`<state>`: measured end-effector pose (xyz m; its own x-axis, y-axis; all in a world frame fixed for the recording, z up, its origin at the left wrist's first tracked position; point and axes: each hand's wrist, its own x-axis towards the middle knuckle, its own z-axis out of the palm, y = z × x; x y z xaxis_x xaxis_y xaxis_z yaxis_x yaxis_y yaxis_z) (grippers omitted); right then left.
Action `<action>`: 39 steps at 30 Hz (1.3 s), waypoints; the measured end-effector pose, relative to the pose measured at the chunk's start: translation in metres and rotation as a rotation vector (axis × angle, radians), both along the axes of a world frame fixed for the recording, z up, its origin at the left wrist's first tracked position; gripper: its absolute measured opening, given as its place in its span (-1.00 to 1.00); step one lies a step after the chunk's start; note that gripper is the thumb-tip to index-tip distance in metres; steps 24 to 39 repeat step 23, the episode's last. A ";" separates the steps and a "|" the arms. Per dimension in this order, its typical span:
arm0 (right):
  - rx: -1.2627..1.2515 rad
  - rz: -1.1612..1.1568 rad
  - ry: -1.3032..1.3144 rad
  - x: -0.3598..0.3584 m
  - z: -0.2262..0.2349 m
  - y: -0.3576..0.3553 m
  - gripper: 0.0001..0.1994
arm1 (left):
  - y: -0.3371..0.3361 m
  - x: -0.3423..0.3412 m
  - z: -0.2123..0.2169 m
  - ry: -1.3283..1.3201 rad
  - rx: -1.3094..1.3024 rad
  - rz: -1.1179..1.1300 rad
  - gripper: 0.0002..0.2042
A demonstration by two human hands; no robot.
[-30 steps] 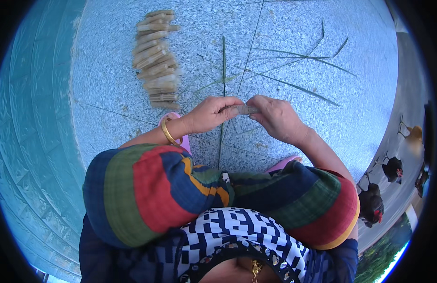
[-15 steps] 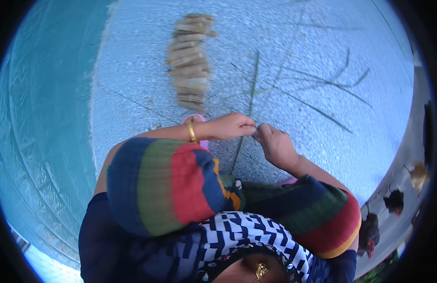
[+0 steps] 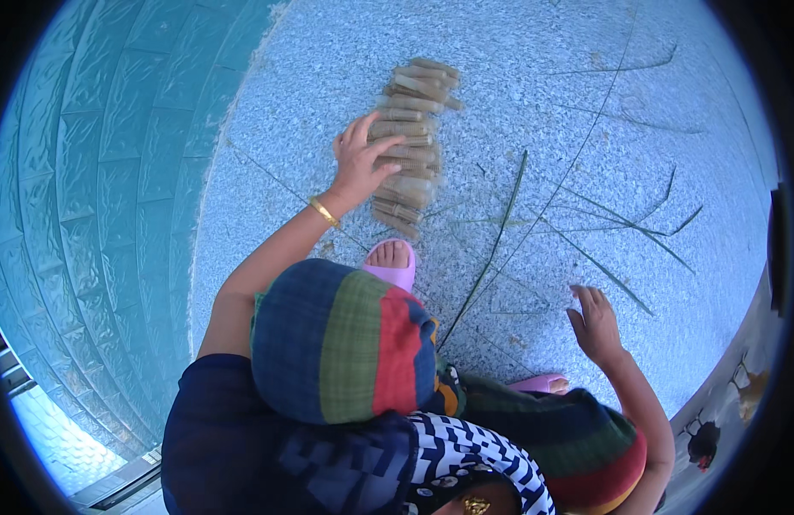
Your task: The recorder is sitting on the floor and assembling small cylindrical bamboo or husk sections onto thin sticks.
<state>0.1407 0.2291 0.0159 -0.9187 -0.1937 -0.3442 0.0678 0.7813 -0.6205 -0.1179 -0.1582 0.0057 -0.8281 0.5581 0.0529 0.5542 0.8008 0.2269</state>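
Note:
A row of slim, light-brown, ribbed rolls lies side by side on the speckled floor in front of me; I cannot make out their material. Over the left side of this row reaches my left hand, its fingers spread and nothing held in it. The fingertips overlap the rolls, but whether they touch is unclear. My right hand hovers at the right, thumb apart from the bent fingers, with no thing plainly in it. Between the hands, a long thin green leaf strip stretches across the floor.
More green strips lie scattered to the right. Glossy green-blue tiles cover the left side. Pink slippers are on my feet, below the row. A dark chicken stands at the lower right edge.
My hands, pinched together in the middle before, have parted. The left has reached forward to the rolls and opened; the right has drawn away to the right. The whole view has shifted.

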 end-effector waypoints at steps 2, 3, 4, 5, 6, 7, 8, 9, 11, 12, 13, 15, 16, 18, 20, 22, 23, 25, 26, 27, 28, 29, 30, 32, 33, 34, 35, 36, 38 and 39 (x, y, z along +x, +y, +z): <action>0.031 0.026 -0.151 0.009 0.003 0.014 -0.62 | -0.005 -0.001 0.002 -0.019 0.022 0.017 -0.55; 0.021 0.025 -0.165 0.016 0.003 0.018 -0.62 | -0.009 0.000 0.006 -0.029 0.042 0.033 -0.52; 0.061 0.063 -0.155 0.023 0.002 0.023 -0.59 | -0.013 -0.001 0.012 -0.039 0.033 0.030 -0.52; 0.083 0.105 -0.139 0.031 -0.005 0.026 -0.57 | -0.021 0.001 0.022 -0.043 -0.002 0.068 -0.52; 0.173 0.105 -0.157 0.039 -0.017 0.030 -0.40 | -0.028 0.003 0.031 -0.049 -0.038 0.104 -0.51; 0.151 0.112 -0.168 0.043 -0.022 0.034 -0.40 | -0.035 0.007 0.042 -0.043 -0.038 0.132 -0.52; 0.259 0.137 -0.140 0.046 -0.030 0.038 -0.32 | -0.040 0.010 0.048 -0.040 -0.034 0.151 -0.52; 0.372 0.159 -0.114 0.052 -0.038 0.041 -0.23 | -0.046 0.015 0.050 -0.061 -0.049 0.195 -0.54; 0.339 0.150 -0.128 0.070 -0.062 0.050 -0.13 | -0.055 0.030 0.051 -0.108 -0.085 0.230 -0.55; 0.356 0.168 -0.084 0.074 -0.066 0.052 -0.13 | -0.059 0.043 0.054 -0.133 -0.016 0.339 -0.55; 0.374 0.186 -0.038 0.077 -0.072 0.054 -0.13 | -0.063 0.054 0.058 -0.153 0.054 0.453 -0.54; 0.451 0.221 0.012 0.083 -0.081 0.059 -0.18 | -0.054 0.082 0.054 -0.279 0.203 0.692 -0.52; 0.456 0.227 0.024 0.089 -0.084 0.060 -0.20 | -0.052 0.091 0.054 -0.360 0.381 0.931 -0.50; 0.444 0.251 0.027 0.092 -0.086 0.060 -0.21 | -0.056 0.091 0.073 -0.393 0.271 0.956 -0.48; 0.482 0.259 0.012 0.089 -0.087 0.060 -0.21 | -0.065 0.097 0.091 -0.432 0.189 1.015 -0.45; 0.491 0.277 0.025 0.085 -0.089 0.057 -0.18 | -0.079 0.115 0.101 -0.491 0.181 1.085 -0.43; 0.521 0.277 0.038 0.085 -0.088 0.057 -0.16 | -0.086 0.128 0.102 -0.555 0.191 1.133 -0.40; 0.521 0.277 0.038 0.085 -0.088 0.057 -0.16 | -0.086 0.128 0.102 -0.555 0.191 1.133 -0.40; 0.521 0.277 0.038 0.085 -0.088 0.057 -0.16 | -0.086 0.128 0.102 -0.555 0.191 1.133 -0.40; 0.521 0.277 0.038 0.085 -0.088 0.057 -0.16 | -0.086 0.128 0.102 -0.555 0.191 1.133 -0.40; 0.521 0.277 0.038 0.085 -0.088 0.057 -0.16 | -0.086 0.128 0.102 -0.555 0.191 1.133 -0.40; 0.521 0.277 0.038 0.085 -0.088 0.057 -0.16 | -0.086 0.128 0.102 -0.555 0.191 1.133 -0.40; 0.521 0.277 0.038 0.085 -0.088 0.057 -0.16 | -0.086 0.128 0.102 -0.555 0.191 1.133 -0.40; 0.521 0.277 0.038 0.085 -0.088 0.057 -0.16 | -0.086 0.128 0.102 -0.555 0.191 1.133 -0.40; 0.521 0.277 0.038 0.085 -0.088 0.057 -0.16 | -0.086 0.128 0.102 -0.555 0.191 1.133 -0.40; 0.521 0.277 0.038 0.085 -0.088 0.057 -0.16 | -0.086 0.128 0.102 -0.555 0.191 1.133 -0.40; 0.521 0.277 0.038 0.085 -0.088 0.057 -0.16 | -0.086 0.128 0.102 -0.555 0.191 1.133 -0.40; 0.521 0.277 0.038 0.085 -0.088 0.057 -0.16 | -0.086 0.128 0.102 -0.555 0.191 1.133 -0.40; 0.521 0.277 0.038 0.085 -0.088 0.057 -0.16 | -0.086 0.128 0.102 -0.555 0.191 1.133 -0.40; 0.521 0.277 0.038 0.085 -0.088 0.057 -0.16 | -0.086 0.128 0.102 -0.555 0.191 1.133 -0.40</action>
